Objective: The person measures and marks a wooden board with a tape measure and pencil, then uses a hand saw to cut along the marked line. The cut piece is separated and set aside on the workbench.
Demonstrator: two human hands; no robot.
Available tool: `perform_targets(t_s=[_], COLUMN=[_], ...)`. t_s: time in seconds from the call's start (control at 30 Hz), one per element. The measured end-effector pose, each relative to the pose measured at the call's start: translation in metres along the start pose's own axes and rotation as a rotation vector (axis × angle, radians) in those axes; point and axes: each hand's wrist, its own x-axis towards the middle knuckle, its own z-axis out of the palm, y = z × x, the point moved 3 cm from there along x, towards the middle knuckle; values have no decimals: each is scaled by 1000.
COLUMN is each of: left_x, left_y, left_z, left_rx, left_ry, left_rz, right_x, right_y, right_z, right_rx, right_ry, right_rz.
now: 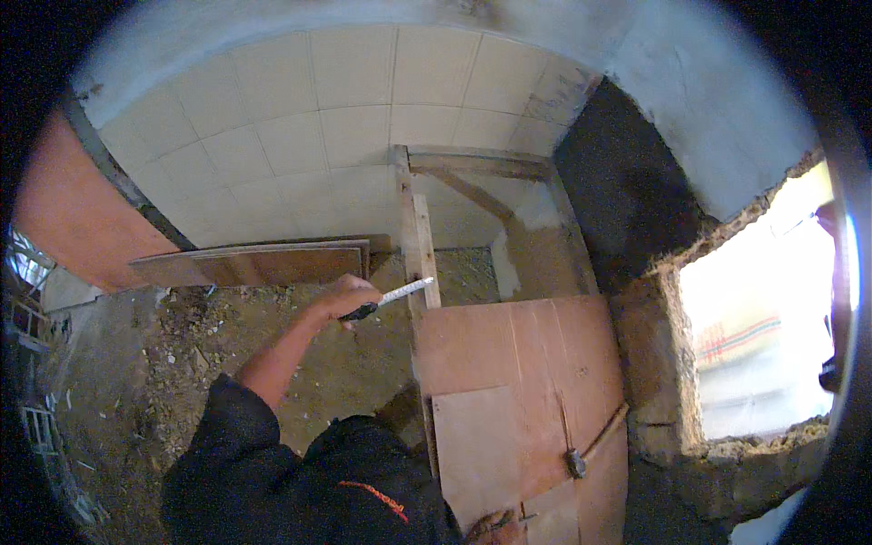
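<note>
My left hand (352, 296) is closed around a dark tape measure (361, 312). Its white blade (406, 291) is pulled out a short way, and the tip reaches over the upright edge of a wooden frame (425, 241). At the bottom of the view my right hand (495, 527) is partly cut off. It rests low over the plywood sheet (509, 350), its fingers seemingly curled round something small that is too blurred to name. A hammer (576, 463) lies on the plywood to the right of that hand, with its handle slanting up to the right.
Smaller board pieces (472, 445) lie on the plywood. The frame's far part is uncovered, showing rough ground below. Flat boards (263, 265) lean against the tiled wall (354, 136). Rubble (195, 336) covers the dirt floor at left. A rough-edged window opening (763, 327) is at right.
</note>
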Motion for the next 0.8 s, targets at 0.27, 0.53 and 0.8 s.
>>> perform_targets(t_s=[0.27, 0.53, 0.8], left_x=[51, 69, 73], left_y=[26, 25, 19], left_z=[-37, -24, -34], left_rx=[273, 201, 323], left_ry=[-72, -23, 24], left_rz=[68, 35, 82], right_x=[-17, -29, -29], right_y=[17, 50, 26], right_z=[35, 78, 50], right_rx=[-126, -251, -295], right_ry=[185, -152, 53], right_rz=[-61, 168, 133])
